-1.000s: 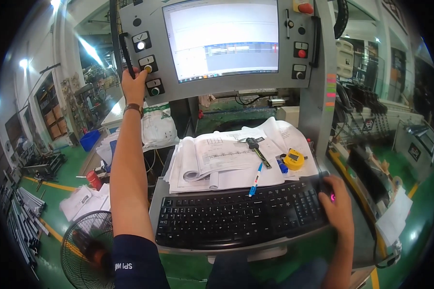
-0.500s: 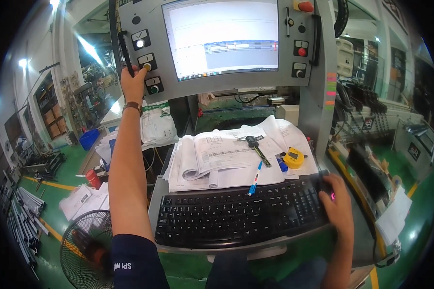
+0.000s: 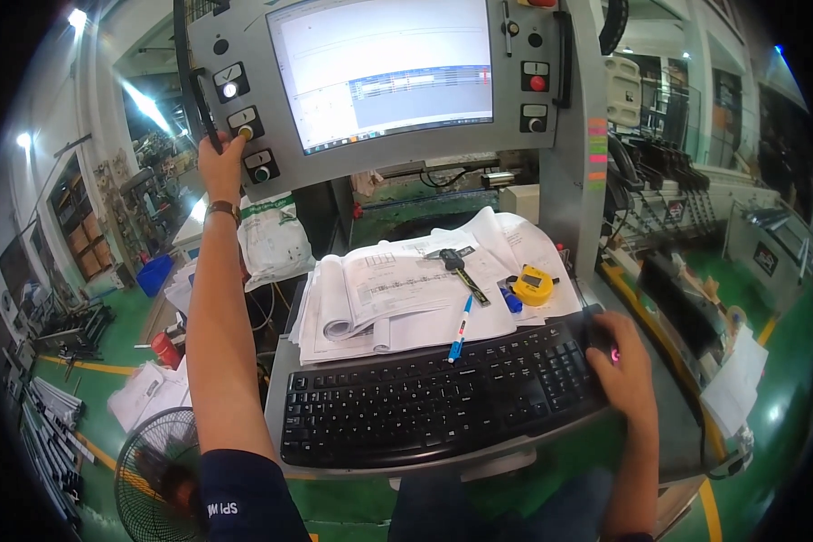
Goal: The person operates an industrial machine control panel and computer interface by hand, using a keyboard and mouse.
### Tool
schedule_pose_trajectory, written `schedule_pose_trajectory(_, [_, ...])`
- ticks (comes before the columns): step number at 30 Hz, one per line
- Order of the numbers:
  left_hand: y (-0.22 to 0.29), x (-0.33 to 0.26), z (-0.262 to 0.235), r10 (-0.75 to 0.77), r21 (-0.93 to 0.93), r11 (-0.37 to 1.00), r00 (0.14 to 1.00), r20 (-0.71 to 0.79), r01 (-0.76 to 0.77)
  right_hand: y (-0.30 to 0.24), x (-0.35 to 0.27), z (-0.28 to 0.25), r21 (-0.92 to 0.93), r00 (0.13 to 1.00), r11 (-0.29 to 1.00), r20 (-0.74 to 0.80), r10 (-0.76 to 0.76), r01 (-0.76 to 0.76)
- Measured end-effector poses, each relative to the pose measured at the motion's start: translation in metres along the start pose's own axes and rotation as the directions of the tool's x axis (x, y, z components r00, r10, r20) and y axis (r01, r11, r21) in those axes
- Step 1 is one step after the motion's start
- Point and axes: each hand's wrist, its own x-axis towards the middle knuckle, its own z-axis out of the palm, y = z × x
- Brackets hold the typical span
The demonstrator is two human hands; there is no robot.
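Observation:
My left hand (image 3: 222,163) is raised to the grey control panel (image 3: 569,126), its fingers touching the middle button (image 3: 243,124) of three in a column left of the bright screen (image 3: 384,68). A watch sits on that wrist. My right hand (image 3: 621,359) is closed over a dark mouse (image 3: 596,330) at the right end of the black keyboard (image 3: 425,402). Behind the keyboard lie open paper drawings (image 3: 397,294) with a blue pen (image 3: 461,327), a yellow tape measure (image 3: 533,285) and a caliper (image 3: 461,271) on top.
Red and white buttons (image 3: 537,83) run down the panel's right side. A white plastic bag (image 3: 271,239) hangs at the left of the shelf. A floor fan (image 3: 154,470) and loose papers (image 3: 149,393) lie below left on the green floor. Machinery (image 3: 668,199) stands to the right.
My left hand has shifted slightly on the button column. My right hand stays on the mouse.

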Motion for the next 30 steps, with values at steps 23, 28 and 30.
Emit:
schedule_pose_trajectory(23, [-0.0033, 0.0012, -0.0001, -0.018, 0.001, 1.000, 1.000, -0.017, 0.018, -0.0002, 0.0008, 0.0003, 0.026, 1.000, 1.000, -0.010, 0.000, 0.000])
schedule_pose_trajectory(28, [-0.0045, -0.0008, 0.0025, -0.012, -0.042, 0.999, 1.000, -0.010, 0.011, 0.0010, 0.0002, 0.0000, 0.010, 1.000, 1.000, -0.001, -0.004, 0.004])
schedule_pose_trajectory(30, [-0.0055, 0.0015, 0.0021, -0.012, -0.021, 1.000, 1.000, 0.001, 0.012, 0.0000, 0.0003, -0.0003, 0.017, 1.000, 1.000, 0.009, 0.009, -0.009])
